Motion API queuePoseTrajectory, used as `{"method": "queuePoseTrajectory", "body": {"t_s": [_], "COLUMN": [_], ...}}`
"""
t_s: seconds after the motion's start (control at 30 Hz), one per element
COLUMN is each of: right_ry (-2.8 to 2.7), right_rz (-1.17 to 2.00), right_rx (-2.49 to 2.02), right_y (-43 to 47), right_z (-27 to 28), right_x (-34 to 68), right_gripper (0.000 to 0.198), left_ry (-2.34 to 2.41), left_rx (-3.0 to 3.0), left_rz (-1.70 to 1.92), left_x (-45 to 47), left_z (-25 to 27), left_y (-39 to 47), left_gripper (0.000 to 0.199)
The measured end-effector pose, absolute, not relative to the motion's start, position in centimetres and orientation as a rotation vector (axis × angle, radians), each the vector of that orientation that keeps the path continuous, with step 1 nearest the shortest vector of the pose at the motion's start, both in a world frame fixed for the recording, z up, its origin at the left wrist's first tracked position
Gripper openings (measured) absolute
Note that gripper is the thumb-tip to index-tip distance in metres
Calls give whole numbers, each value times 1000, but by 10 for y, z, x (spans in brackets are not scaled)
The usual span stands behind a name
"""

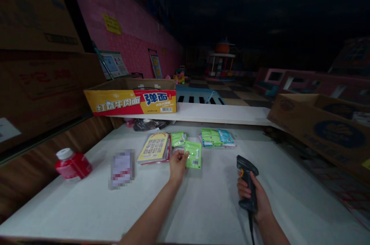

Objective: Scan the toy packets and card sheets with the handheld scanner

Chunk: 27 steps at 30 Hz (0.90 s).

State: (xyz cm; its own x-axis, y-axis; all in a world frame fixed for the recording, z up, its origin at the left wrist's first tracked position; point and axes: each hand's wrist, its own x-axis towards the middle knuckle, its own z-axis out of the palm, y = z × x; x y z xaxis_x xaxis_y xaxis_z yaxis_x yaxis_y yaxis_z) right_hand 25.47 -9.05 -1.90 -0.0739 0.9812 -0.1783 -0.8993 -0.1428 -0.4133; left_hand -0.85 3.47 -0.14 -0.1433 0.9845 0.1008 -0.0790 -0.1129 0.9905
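My left hand (178, 163) pinches the left edge of a green packet (193, 154), its barcode label facing up toward me. Just behind it lies another green packet (178, 138), beside a stack of printed sheets (155, 148). Over to the right, my right hand (258, 197) is wrapped around the handle of a black barcode scanner (248, 183), with its head tilted up and left and a cable hanging down. A row of green and blue packets (217, 137) rests further back on the white table (214, 206).
On the left stand a red bottle (74, 166) with a white cap and a blurred-out flat item (122, 168). A noodle carton (131, 98) sits on the raised white shelf (219, 113) at the back. Cardboard boxes flank both sides, including one (323, 121) at right.
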Motion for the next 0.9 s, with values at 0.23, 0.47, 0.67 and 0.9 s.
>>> {"method": "queuePoseTrajectory", "body": {"t_s": [0.23,0.47,0.67,0.9], "right_ry": [-105,-137,-134,-194], "right_rz": [1704,1733,1728,1745], "right_rx": [-452,-457,-468,-514], "right_y": [-81,-68,-69,-73], "right_z": [-23,-41,-40,-37], "right_x": [255,257,256,260], "right_gripper": [34,38,38,37], "left_ry": [1304,1537,1682,1987], "left_rx": [901,1096,1336,1982], "left_rz": [1219,1255,1242,1023], "left_x": [62,105,101,58], "left_z": [31,37,30,33], "left_y": [104,152,154,126], "left_gripper": [18,10,6,17]}}
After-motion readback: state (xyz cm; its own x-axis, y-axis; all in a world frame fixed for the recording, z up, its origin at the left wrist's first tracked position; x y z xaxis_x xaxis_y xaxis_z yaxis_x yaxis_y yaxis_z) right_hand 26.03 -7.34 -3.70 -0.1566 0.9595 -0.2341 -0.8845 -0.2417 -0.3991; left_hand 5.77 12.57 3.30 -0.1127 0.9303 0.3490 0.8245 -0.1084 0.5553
